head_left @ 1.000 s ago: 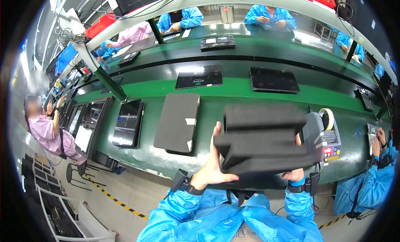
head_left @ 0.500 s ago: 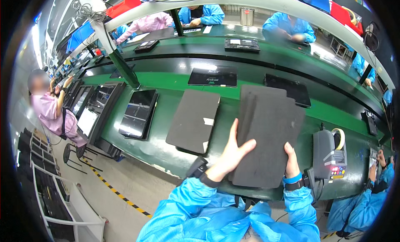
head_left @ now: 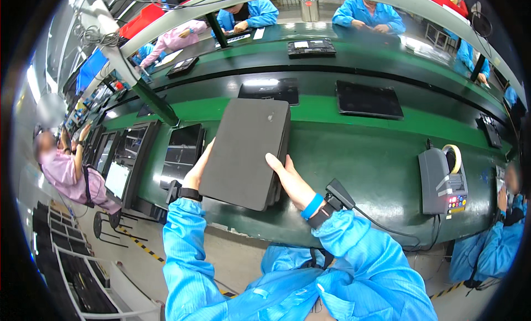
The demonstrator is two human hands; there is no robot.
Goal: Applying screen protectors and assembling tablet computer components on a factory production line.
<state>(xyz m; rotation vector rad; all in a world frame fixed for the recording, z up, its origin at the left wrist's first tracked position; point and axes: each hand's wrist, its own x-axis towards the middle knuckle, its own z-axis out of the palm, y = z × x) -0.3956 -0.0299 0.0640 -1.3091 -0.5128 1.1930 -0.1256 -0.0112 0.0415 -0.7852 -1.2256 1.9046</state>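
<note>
A stack of dark grey, foam-like sheets (head_left: 246,155) with rounded corners is between my two hands over the green bench. My left hand (head_left: 195,173) grips its left edge, the fingers partly hidden by the stack. On the opposite edge, my right hand (head_left: 294,183) has its thumb against the side and its other fingers mostly out of sight. Layers show along the right side of the stack, slightly uneven. Whether its underside touches the bench cannot be made out. Just left of it lie black glossy tablet-like panels (head_left: 180,155), partly covered by my left hand.
A grey tape dispenser (head_left: 442,180) stands at the right on the bench (head_left: 354,160). Flat black panels (head_left: 369,100) lie along the far strip. A post (head_left: 155,104) rises at the left. People in blue and pink work around the line.
Both hands have moved left with the held sheets, onto where the other grey stack lay. That stack's white tabs no longer show. The view has shifted too.
</note>
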